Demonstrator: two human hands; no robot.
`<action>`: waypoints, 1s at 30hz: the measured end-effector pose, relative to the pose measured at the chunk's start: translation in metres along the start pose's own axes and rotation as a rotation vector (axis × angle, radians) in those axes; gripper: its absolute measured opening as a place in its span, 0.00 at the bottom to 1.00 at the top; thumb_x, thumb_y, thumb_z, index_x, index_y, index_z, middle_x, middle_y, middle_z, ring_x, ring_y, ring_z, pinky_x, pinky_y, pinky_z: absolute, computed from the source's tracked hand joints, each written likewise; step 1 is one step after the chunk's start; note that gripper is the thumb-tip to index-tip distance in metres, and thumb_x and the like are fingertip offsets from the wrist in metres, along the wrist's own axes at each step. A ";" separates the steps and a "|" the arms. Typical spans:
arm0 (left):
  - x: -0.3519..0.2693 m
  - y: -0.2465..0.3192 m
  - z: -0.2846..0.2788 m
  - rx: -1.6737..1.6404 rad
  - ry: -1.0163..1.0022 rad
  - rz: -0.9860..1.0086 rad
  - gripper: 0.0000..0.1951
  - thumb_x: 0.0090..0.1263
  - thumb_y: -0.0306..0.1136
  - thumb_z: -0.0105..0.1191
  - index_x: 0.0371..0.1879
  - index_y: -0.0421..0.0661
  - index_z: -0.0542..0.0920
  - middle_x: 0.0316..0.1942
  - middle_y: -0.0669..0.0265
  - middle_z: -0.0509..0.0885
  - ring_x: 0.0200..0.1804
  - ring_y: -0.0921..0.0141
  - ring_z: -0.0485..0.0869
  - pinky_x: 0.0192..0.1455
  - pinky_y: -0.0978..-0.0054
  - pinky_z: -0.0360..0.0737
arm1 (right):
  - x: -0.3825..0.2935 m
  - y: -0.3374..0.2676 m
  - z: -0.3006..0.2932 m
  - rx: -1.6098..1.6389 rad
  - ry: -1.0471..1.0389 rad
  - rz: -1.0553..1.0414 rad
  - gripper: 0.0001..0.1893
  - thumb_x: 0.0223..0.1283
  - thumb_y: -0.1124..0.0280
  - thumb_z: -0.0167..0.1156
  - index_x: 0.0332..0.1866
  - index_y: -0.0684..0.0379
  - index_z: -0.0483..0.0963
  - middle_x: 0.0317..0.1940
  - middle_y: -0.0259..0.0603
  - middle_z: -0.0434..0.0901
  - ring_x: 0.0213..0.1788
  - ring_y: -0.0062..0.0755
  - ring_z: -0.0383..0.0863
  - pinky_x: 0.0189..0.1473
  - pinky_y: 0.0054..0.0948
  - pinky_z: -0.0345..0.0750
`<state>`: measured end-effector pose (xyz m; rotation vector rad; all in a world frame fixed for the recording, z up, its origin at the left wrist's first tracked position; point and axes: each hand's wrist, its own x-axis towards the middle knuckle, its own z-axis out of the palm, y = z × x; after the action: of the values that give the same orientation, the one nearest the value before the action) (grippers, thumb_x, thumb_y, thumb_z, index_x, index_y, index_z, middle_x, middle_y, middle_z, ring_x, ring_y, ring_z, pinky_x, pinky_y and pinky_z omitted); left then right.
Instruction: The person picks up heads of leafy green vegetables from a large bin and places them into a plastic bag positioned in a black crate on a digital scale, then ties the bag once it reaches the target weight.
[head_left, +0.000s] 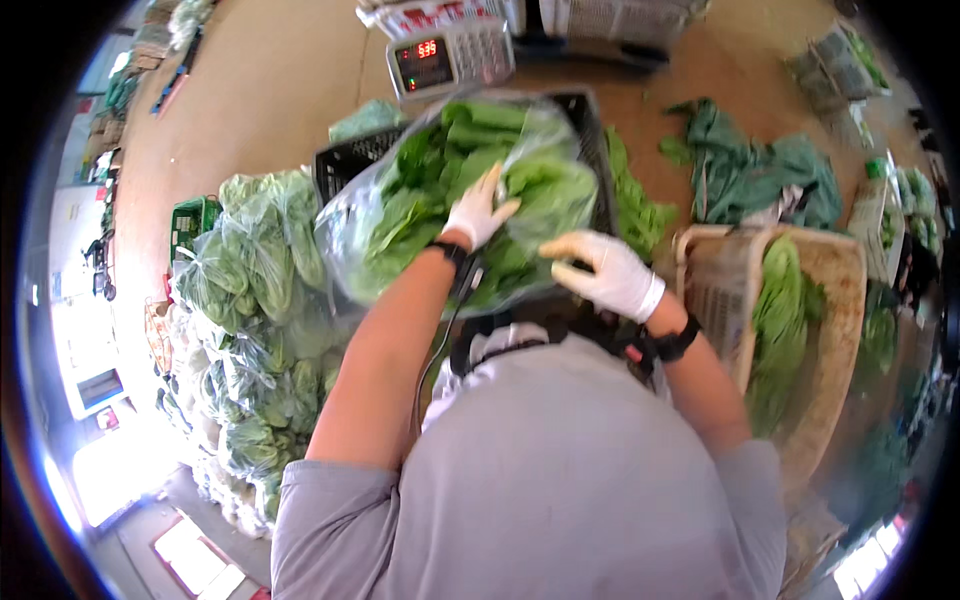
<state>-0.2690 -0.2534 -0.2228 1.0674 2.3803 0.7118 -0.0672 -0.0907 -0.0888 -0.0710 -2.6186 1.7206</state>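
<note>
A large clear plastic bag (349, 225) full of leafy green lettuce (480, 124) lies open in a black plastic crate (596, 127). My left hand (480, 208), in a white glove, rests on the leaves inside the bag with its fingers spread. At the bag's right edge is my right hand (604, 271), gloved too, with thumb and fingers apart and nothing seen between them. Just beyond the crate stands a digital scale display (450, 60) with lit red digits.
Bagged greens (255, 255) are piled high at the left. On the right stands a pale plastic crate (840, 300) holding lettuce (780, 315), with green cloth (750, 176) beyond it. Loose leaves (634, 206) lie beside the black crate. Newspaper-lined crates (622, 19) stand at the top.
</note>
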 end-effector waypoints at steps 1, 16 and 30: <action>0.000 -0.013 0.001 0.035 0.048 0.022 0.41 0.62 0.57 0.52 0.71 0.53 0.53 0.65 0.52 0.66 0.65 0.52 0.66 0.64 0.58 0.65 | 0.006 -0.004 0.019 -0.009 -0.015 0.063 0.14 0.58 0.66 0.59 0.47 0.60 0.78 0.44 0.46 0.80 0.48 0.40 0.80 0.52 0.30 0.74; 0.034 -0.048 0.017 0.001 -0.155 0.008 0.40 0.63 0.53 0.52 0.72 0.56 0.50 0.65 0.52 0.66 0.64 0.52 0.66 0.65 0.56 0.63 | 0.025 -0.017 0.142 -0.506 -0.434 0.614 0.37 0.46 0.33 0.54 0.43 0.61 0.79 0.33 0.46 0.83 0.39 0.47 0.82 0.41 0.40 0.77; 0.040 -0.067 0.028 -0.217 -0.194 0.028 0.40 0.62 0.53 0.53 0.71 0.52 0.53 0.63 0.51 0.68 0.63 0.51 0.67 0.65 0.59 0.62 | 0.013 -0.049 0.147 0.828 0.069 0.375 0.20 0.60 0.69 0.57 0.58 0.60 0.71 0.33 0.28 0.72 0.38 0.15 0.67 0.44 0.20 0.68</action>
<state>-0.3146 -0.2528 -0.2928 1.0295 2.0759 0.8161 -0.0869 -0.2442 -0.1027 -0.6151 -1.7196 2.7001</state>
